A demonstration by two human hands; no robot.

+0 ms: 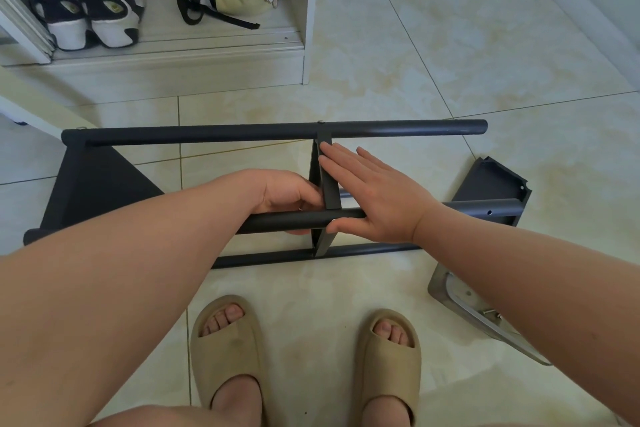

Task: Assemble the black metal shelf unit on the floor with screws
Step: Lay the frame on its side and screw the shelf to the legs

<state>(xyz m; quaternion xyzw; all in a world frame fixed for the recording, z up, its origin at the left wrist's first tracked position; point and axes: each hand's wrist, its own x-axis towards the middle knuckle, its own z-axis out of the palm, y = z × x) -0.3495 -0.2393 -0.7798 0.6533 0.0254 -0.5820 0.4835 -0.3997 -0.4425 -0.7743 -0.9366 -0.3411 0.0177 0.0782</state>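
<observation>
Half-built black shelf frame sideways on floor

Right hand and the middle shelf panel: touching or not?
Touching. Head view: the right hand lies flat, with straight fingers pressed against the upper edge of the middle shelf panel. The left hand grips the near tube beside it.
</observation>
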